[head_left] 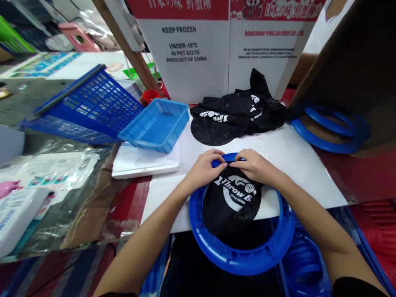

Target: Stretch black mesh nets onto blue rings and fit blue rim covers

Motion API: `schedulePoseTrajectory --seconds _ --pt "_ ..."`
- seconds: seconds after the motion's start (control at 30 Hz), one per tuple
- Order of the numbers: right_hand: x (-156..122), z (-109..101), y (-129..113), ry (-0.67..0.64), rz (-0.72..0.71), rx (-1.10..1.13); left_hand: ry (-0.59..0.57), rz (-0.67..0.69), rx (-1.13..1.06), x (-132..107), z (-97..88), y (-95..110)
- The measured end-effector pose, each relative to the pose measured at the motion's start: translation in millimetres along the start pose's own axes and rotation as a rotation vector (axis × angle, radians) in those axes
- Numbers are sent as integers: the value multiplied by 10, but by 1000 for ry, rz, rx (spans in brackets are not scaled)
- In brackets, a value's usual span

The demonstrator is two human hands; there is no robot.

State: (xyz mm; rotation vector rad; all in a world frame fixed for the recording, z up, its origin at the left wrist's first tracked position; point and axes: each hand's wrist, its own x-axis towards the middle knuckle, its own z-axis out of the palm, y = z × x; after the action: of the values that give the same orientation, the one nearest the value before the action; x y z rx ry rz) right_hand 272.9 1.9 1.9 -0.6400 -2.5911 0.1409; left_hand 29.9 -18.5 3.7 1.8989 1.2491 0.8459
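Note:
A blue plastic ring (pixel 244 262) is tilted over the near edge of the white work surface. Black mesh fabric (pixel 232 202) with white "Throw" lettering hangs across its opening. My left hand (pixel 208 167) pinches the fabric's upper edge against the far side of the ring. Close beside it, my right hand (pixel 255 166) has its fingers closed on the same edge. Both sets of fingertips nearly meet there, and what lies under them is partly hidden. Just beyond the hands lies a pile of black printed mesh pieces (pixel 238 117).
A light blue tray (pixel 145 142) sits at left on a white slab (pixel 145 165), with a dark blue basket (pixel 89 107) behind it. White printed cartons (pixel 192 78) stand at the back. More blue rings (pixel 328 142) lie at right; others fill a blue bin (pixel 303 255) below.

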Motion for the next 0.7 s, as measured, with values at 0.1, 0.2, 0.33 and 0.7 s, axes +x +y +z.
schedulePoseTrajectory --seconds 0.1,0.2,0.33,0.7 --pt "-4 30 4 -6 25 4 24 21 54 -16 -11 23" --pt "-9 40 16 -26 49 25 43 10 63 -17 -11 24" --pt "-7 40 27 -44 76 55 54 -14 52 -4 12 -10" --pt "-3 38 1 -10 99 82 59 -23 44 58 51 -30"
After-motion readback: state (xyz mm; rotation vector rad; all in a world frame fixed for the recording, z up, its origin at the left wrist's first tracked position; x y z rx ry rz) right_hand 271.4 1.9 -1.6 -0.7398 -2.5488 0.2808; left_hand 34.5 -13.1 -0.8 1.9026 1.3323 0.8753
